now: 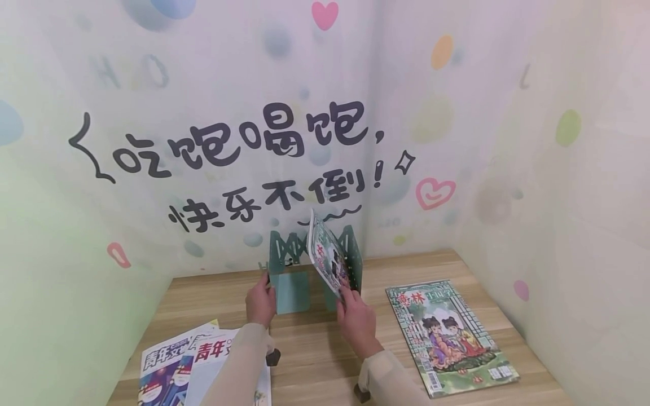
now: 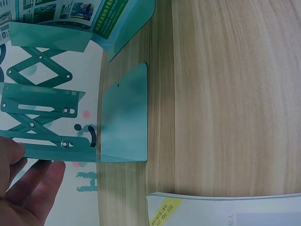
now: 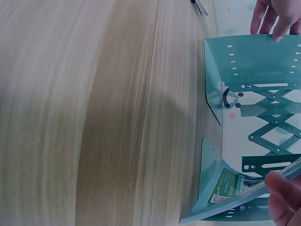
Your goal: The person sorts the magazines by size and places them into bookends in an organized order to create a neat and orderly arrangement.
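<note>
A green expandable book stand (image 1: 293,293) stands at the back of the table, its two end plates upright and a lattice between them. My left hand (image 1: 261,303) holds its left end plate, thumb and fingers on the plate's edge in the left wrist view (image 2: 33,181). My right hand (image 1: 358,322) pinches the lower edge of a magazine (image 1: 330,256), which leans inside the stand near the right end plate. In the right wrist view the magazine (image 3: 235,205) slants across the stand's base, with the right hand's fingers (image 3: 282,190) on its edge.
Another magazine (image 1: 452,338) with two cartoon figures lies flat on the table (image 1: 315,349) at the right. At the front left, overlapping magazines (image 1: 165,369) lie partly under my left forearm. A printed curtain (image 1: 228,67) hangs behind the table.
</note>
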`<state>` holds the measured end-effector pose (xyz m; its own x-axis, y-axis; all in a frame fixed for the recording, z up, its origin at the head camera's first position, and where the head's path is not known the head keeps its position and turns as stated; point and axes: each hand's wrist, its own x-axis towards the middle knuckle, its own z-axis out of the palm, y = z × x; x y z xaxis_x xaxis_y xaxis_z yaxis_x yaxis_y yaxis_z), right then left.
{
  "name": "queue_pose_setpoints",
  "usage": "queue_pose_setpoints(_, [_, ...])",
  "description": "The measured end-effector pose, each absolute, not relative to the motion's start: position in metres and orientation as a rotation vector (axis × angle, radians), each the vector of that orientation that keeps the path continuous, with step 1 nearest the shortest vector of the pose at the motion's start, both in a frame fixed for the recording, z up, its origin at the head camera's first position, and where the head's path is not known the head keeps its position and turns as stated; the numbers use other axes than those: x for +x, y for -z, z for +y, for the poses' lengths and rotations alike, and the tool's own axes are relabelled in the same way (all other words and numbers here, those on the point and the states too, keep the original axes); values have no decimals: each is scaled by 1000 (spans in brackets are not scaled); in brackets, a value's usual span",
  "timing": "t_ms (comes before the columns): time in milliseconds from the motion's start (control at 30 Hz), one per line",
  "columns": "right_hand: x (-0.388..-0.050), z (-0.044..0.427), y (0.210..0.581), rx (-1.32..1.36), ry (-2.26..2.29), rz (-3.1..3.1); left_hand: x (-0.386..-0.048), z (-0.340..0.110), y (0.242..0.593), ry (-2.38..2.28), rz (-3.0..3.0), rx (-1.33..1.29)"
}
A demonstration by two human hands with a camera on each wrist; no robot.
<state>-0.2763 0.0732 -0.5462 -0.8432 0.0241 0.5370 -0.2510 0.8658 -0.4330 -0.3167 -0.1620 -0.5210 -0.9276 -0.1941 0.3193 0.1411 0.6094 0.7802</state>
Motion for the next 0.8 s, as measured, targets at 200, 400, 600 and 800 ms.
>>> queue_pose_setpoints(200, [-276,72,545,151,-676,-2511,-317,-162,520,1239,-2467,45])
queue_pose_setpoints(400, [-275,72,546,153,-686,-2503,-318,-162,521,1228,-2462,41])
queue_pose_setpoints(600, [-275,73,548,161,-698,-2499,-319,-162,521,1228,-2461,42])
queue_pose_setpoints(800, [-276,74,551,172,-705,-2485,-319,-162,521,1219,-2462,38])
